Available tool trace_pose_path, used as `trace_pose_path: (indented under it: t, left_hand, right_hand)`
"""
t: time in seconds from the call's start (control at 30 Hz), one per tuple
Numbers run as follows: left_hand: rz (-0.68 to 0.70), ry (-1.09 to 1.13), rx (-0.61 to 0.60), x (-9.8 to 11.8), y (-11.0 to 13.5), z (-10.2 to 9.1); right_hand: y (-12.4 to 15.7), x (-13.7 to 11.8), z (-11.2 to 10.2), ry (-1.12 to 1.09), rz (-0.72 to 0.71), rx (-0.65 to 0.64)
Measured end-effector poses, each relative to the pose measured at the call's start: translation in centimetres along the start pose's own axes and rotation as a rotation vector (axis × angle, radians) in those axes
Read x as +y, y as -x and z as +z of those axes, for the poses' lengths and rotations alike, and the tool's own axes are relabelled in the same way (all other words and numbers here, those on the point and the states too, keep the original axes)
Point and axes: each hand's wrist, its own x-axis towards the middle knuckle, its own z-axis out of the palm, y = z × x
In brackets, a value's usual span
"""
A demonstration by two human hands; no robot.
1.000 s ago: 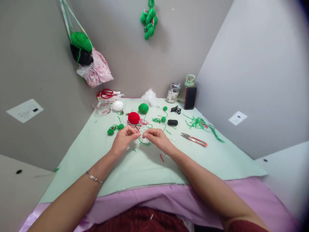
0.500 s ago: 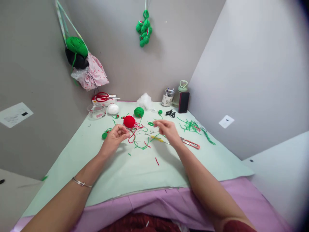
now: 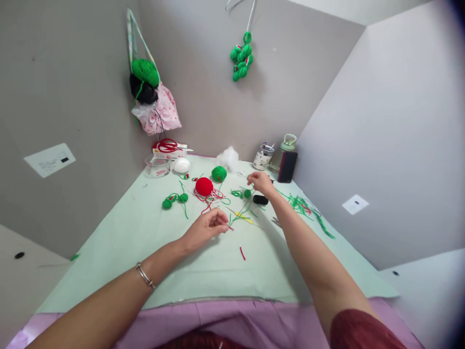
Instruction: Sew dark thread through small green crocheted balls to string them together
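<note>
My left hand [image 3: 207,228] rests low on the pale green mat [image 3: 127,252], its fingers pinched on a thin strand of yarn that runs up toward my right hand. My right hand [image 3: 259,182] is stretched far forward, fingers pinched on the other end of that strand, just beside a small green crocheted ball [image 3: 247,193] and a black oblong object [image 3: 260,199]. A red yarn ball [image 3: 204,186] and a green yarn ball [image 3: 219,173] lie behind my left hand. A yellow-handled crochet hook [image 3: 244,217] lies between my hands.
Red-handled snips [image 3: 276,222] lie partly hidden under my right forearm. Green yarn scraps [image 3: 303,206] litter the right side. At the back stand a clear tub [image 3: 157,166], red scissors [image 3: 167,145], white stuffing [image 3: 228,156], a cup of tools [image 3: 262,156] and a bottle [image 3: 286,145]. Walls close in on both sides.
My right hand has reached farther forward and away from my left, drawing the strand out. My left hand has dropped lower and nearer to me. The view has shifted.
</note>
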Motion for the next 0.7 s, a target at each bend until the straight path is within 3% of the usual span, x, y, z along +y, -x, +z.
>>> trace_pose_path:
  t: [0.17,0.37,0.57,0.7]
  left_hand:
    - [-0.046,-0.006,0.005,-0.5,0.5,-0.5]
    - [-0.038,-0.022,-0.016,-0.2,0.4,-0.6]
    - [0.023,-0.034,0.083,-0.1,0.5,-1.4]
    - [0.111,-0.055,0.253,0.0,0.5,-1.8]
  right_hand:
    - [1.2,1.3,1.5,0.314,-0.002,-0.017]
    - [3.2,0.9,2.7,0.479,-0.063,-0.024]
    - [4.9,0.7,3.3,0.396,-0.103,0.01]
    - [6.1,0.3,2.5,0.187,-0.097,0.0]
